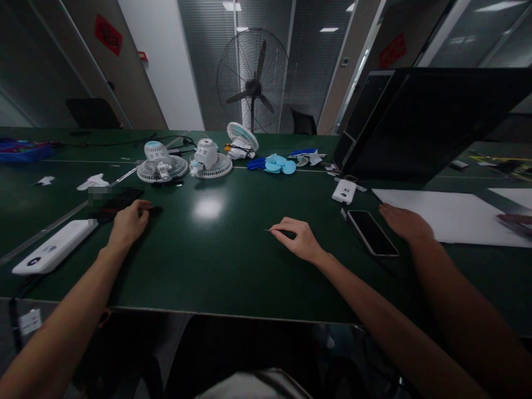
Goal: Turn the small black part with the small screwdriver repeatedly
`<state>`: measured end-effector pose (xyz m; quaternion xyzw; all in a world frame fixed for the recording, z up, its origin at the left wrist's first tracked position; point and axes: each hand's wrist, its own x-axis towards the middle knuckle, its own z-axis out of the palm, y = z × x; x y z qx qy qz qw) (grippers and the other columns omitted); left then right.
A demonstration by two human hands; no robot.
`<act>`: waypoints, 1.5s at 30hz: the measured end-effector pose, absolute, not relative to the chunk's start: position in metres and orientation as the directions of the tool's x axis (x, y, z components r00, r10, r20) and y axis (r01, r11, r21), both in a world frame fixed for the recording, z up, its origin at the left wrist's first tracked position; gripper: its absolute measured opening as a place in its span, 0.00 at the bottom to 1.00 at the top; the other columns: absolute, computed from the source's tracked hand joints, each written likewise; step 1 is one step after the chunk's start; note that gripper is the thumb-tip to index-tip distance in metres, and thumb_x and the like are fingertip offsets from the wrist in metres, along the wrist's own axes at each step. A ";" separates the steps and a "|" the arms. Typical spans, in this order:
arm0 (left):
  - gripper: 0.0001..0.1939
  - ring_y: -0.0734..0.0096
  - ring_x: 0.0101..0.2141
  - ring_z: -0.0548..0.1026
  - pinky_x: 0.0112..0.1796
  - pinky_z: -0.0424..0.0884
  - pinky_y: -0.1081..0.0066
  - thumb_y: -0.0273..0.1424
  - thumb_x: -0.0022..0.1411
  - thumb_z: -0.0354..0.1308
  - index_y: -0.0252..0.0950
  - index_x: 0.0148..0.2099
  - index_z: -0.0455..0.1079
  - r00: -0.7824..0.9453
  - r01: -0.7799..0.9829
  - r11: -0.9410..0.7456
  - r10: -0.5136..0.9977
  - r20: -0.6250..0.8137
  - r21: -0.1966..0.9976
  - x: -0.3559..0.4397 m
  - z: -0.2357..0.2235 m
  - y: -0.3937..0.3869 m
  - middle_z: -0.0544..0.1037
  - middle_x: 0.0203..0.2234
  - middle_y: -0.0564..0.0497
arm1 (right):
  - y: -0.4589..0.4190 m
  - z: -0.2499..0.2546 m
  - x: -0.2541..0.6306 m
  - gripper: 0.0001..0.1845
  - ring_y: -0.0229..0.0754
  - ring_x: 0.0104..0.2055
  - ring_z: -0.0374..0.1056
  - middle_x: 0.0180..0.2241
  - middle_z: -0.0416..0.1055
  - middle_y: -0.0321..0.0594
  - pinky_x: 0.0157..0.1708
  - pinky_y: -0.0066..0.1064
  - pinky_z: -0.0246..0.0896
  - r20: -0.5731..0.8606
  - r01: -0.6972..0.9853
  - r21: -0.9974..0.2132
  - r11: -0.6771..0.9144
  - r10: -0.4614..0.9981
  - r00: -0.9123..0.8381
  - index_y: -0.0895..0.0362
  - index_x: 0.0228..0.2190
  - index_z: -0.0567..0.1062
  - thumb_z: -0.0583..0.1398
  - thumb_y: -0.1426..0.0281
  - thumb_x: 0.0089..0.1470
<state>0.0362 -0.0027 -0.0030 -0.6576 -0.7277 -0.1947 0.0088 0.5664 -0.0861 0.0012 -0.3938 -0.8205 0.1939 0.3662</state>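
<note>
Above the middle of the green table (233, 266), my right hand (299, 239) is closed in a pinch on a slim pointed tool (268, 230). Its thin tip points left; a dark part shows under the fingers, and its exact kind is unclear. My left hand (128, 226) rests on the table at the left with its fingers curled together. A small dark thing (155, 210) shows at those fingertips, too dim to name. Just behind that hand lies a black flat device (122, 200), and a white power bank (56, 246) is nearer the left edge.
White fan heads (211, 163) stand farther back, near light-blue round pieces (280, 164). At right are a phone (373, 233), a small white device (344, 191), a large black monitor (415, 122) and a white sheet (461, 216). Another person's hand (409, 224) touches the sheet.
</note>
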 end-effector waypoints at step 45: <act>0.20 0.67 0.44 0.77 0.50 0.69 0.72 0.37 0.70 0.56 0.28 0.57 0.72 -0.254 0.876 0.023 0.871 0.420 0.482 0.047 -0.002 -0.009 0.79 0.47 0.45 | -0.086 -0.001 0.567 0.11 0.42 0.37 0.73 0.39 0.78 0.41 0.38 0.35 0.69 0.430 0.518 -0.590 0.619 0.784 -0.447 0.53 0.45 0.82 0.60 0.64 0.68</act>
